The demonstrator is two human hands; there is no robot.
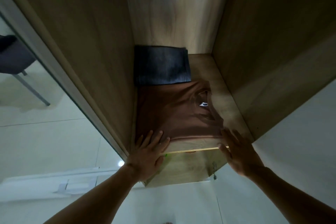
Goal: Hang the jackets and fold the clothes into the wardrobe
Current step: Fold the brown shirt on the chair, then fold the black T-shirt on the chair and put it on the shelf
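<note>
Head camera looks down into the wooden wardrobe (236, 111), where both bare arms reach forward to its floor. Left hand (148, 156) lies flat with fingers straight and spread, the fingertips pressing the near left edge of a folded brown shirt (174, 112); it grasps nothing. Right hand (238, 152) is likewise released, fingers extended, touching the shirt's near right corner, slightly blurred. That shirt sits on the wardrobe floor with its collar and a white label (204, 104) toward the right. Behind it, against the back wall, lies a folded dark blue garment (161, 65), its front edge overlapping the shirt. Beyond the left panel, a dark chair (14, 56) stands on pale floor.
</note>
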